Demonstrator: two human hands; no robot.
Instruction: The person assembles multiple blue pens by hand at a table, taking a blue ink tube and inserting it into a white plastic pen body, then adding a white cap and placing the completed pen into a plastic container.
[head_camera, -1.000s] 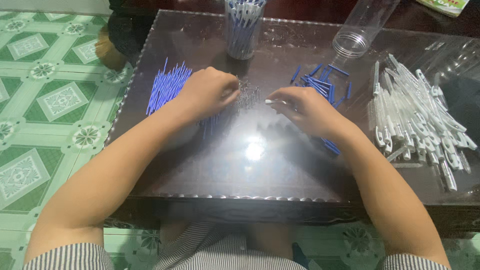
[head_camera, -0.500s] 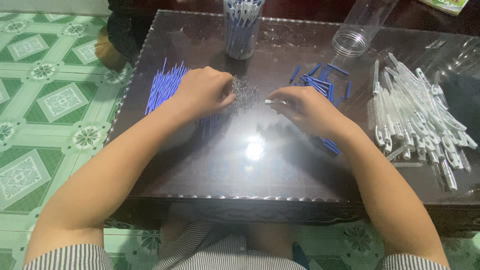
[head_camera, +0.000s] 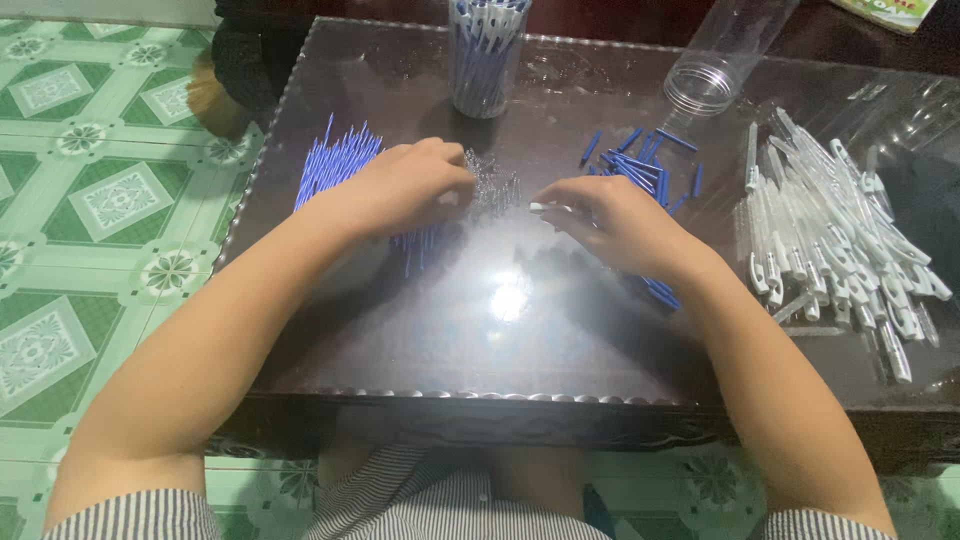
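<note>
Reaching into a small heap of springs (head_camera: 492, 182) at table centre, the left hand (head_camera: 405, 185) curls its fingers over them, though whether it pinches one I cannot tell. The right hand (head_camera: 620, 222), at three o'clock from the springs, is closed on a white pen part (head_camera: 545, 208) whose tip points toward the left hand. Under and at nine o'clock from the left hand lie blue refills (head_camera: 335, 160); at twelve o'clock from the right hand are blue caps (head_camera: 640, 155). Judging by the piles, assembly looks partly done: a clear jar (head_camera: 485, 55) at twelve o'clock already stands full of finished pens, while a large heap of white barrels (head_camera: 840, 235) at three o'clock remains unused. A second clear jar (head_camera: 725, 55) lies empty on its side at one o'clock. At the far top-right corner, a green-and-yellow packet (head_camera: 890, 10) peeks in, mostly cut off.
</note>
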